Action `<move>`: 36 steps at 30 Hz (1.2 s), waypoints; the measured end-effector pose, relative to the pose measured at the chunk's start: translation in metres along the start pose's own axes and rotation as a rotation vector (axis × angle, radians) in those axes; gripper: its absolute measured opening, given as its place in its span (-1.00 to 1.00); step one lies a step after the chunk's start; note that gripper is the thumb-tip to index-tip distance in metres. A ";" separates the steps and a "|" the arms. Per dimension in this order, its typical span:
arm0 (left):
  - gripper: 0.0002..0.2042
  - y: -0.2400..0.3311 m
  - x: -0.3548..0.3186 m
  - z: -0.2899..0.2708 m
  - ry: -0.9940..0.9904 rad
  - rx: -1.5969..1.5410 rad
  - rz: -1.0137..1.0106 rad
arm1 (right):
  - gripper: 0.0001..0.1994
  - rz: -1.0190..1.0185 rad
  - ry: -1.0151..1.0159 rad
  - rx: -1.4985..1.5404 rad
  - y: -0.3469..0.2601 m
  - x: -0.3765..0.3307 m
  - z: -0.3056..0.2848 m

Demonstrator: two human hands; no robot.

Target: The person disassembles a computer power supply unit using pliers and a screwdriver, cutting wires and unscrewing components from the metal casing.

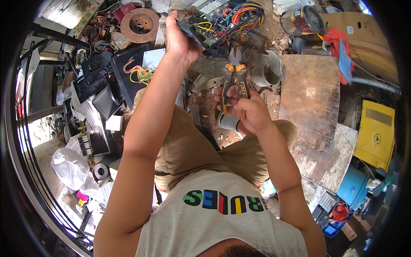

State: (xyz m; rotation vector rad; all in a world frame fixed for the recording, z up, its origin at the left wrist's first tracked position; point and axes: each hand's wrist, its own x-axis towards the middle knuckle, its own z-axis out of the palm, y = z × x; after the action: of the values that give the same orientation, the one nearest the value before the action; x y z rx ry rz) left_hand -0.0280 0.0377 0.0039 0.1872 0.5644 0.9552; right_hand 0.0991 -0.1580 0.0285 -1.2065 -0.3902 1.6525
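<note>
My left hand [182,45] grips the edge of a black electronics housing [195,34], thumb up along its side. Yellow and red wires [206,26] come out of the housing, and a thick bundle of multicoloured wires [246,13] lies over its far side. In my right hand [252,109] is a pair of pliers [234,68] with black and yellow-orange handles. The fingers wrap the handles, which are spread somewhat apart. The jaws point away from me, just right of the housing. Whether they touch a wire, I cannot tell.
A rusty brake disc [139,25] lies at the far left, above a black casing [124,77] with coloured wires. An oval metal tin [267,70] stands right of the pliers, beside a worn wooden board [309,92]. A paint can [302,21] and yellow panel [374,135] are farther right.
</note>
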 end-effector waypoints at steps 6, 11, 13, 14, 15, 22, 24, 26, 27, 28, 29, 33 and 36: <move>-0.33 0.000 -0.003 0.004 0.008 0.014 0.009 | -0.83 -0.418 0.139 -0.888 -0.008 0.017 -0.031; -0.34 0.001 -0.003 0.003 0.021 0.038 0.037 | -0.83 -0.420 0.065 -0.707 -0.039 0.015 -0.008; -0.35 -0.001 -0.002 0.006 0.025 0.058 0.065 | -0.82 -0.366 0.007 -0.662 -0.042 0.014 -0.003; -0.36 -0.002 0.000 0.004 0.018 0.067 0.078 | -0.81 -0.360 -0.007 -0.764 -0.041 0.016 0.003; -0.36 -0.003 0.002 0.000 0.010 0.076 0.092 | -0.80 -0.355 -0.022 -0.867 -0.039 0.018 0.008; -0.40 -0.008 0.002 -0.001 -0.010 0.058 0.172 | -0.78 -0.304 0.053 -0.908 -0.024 0.030 0.024; -0.40 -0.008 0.002 -0.001 -0.007 0.044 0.166 | -0.78 -0.308 0.057 -0.891 -0.022 0.031 0.025; -0.38 -0.007 -0.001 -0.001 -0.027 0.032 0.149 | -0.78 -0.234 0.054 -0.879 -0.025 0.032 0.026; -0.38 -0.007 -0.002 0.000 -0.026 0.034 0.153 | -0.78 -0.232 0.053 -0.865 -0.025 0.032 0.027; -0.38 -0.007 -0.003 0.000 -0.026 0.037 0.156 | -0.78 -0.230 0.052 -0.851 -0.025 0.033 0.027; -0.39 -0.008 -0.003 0.000 -0.025 0.040 0.160 | -0.78 -0.227 0.051 -0.837 -0.025 0.033 0.028; -0.39 -0.008 -0.002 -0.001 -0.035 0.016 0.185 | -0.78 -0.228 0.039 -0.828 -0.025 0.033 0.026; -0.39 -0.009 -0.001 -0.002 -0.048 0.025 0.198 | -0.78 -0.250 0.036 -0.794 -0.019 0.036 0.023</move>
State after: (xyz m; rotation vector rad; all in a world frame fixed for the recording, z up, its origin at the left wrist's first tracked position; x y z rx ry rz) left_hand -0.0228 0.0319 -0.0008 0.2915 0.5207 1.1331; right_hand 0.0906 -0.1121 0.0337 -1.6652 -1.1988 1.2753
